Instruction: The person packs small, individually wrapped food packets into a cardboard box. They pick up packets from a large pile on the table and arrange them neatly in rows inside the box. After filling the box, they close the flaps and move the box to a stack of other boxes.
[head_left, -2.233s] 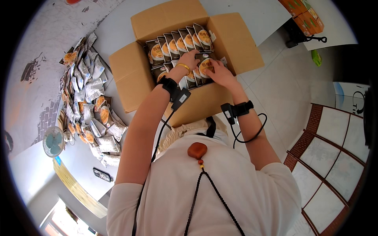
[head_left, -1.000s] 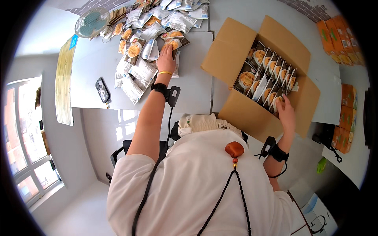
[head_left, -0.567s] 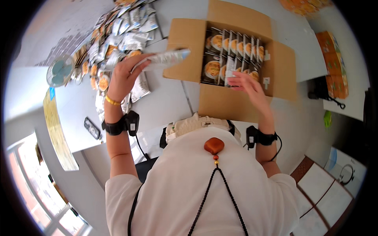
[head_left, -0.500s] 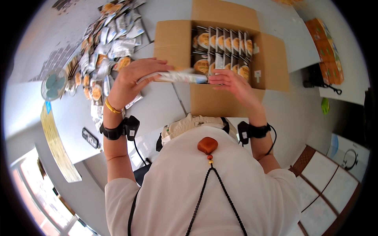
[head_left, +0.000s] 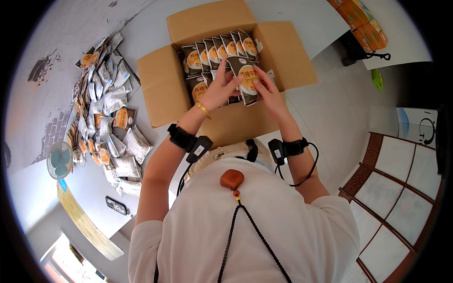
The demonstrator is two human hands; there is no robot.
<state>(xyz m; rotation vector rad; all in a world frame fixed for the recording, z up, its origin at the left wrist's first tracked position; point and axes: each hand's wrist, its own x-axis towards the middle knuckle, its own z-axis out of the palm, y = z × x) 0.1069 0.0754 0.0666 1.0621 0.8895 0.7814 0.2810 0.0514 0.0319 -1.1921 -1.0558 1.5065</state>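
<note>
A cardboard box (head_left: 163, 85), flaps spread, holds rows of dark pouches (head_left: 193, 60) with round food pictures. Above its near row, one dark pouch (head_left: 244, 70) is upright between both hands, its printed face toward me. My left hand (head_left: 218, 89) grips the pouch's left edge with thumb and fingers, index finger pointing up. My right hand (head_left: 270, 92) holds the right side, thumb on the front. At the left lies a long loose pile of silver-backed and dark pouches (head_left: 113, 99).
A table fan (head_left: 59, 160), a phone (head_left: 116, 205) and a pale wooden board (head_left: 85, 219) are at left. Orange cartons (head_left: 368, 35), a black handled object (head_left: 354, 52) and a green item (head_left: 377, 79) are at upper right; a panelled wooden screen (head_left: 387, 193) is at lower right.
My left hand took a pouch from the pile and brought it right, over the box. My right hand now grips it too, and the pouch has turned from flat to upright.
</note>
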